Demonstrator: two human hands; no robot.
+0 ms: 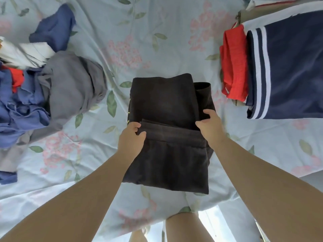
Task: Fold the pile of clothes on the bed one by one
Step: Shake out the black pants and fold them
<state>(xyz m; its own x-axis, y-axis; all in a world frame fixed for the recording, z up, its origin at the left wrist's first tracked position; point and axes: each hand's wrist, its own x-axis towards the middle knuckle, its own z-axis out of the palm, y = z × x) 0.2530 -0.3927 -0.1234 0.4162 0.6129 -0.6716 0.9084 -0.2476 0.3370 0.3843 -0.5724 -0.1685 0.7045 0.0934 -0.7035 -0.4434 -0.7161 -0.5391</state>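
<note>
Folding the black cotton garment [164, 105], left hand [130, 138] and right hand [210, 126] pinch its near edge; next, probably carry it forward.

A bed [227, 193] fills the view under a wrinkled pale-blue sheet [157, 32] (pink flowers, green leaves). Pale floor [215, 222] shows at the near edge, brightly lit.

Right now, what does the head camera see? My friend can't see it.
The left hand and right hand grip a flap of a black garment on a floral bedsheet. A jumbled clothes pile lies left; folded red clothes and a navy garment sit right.
</note>
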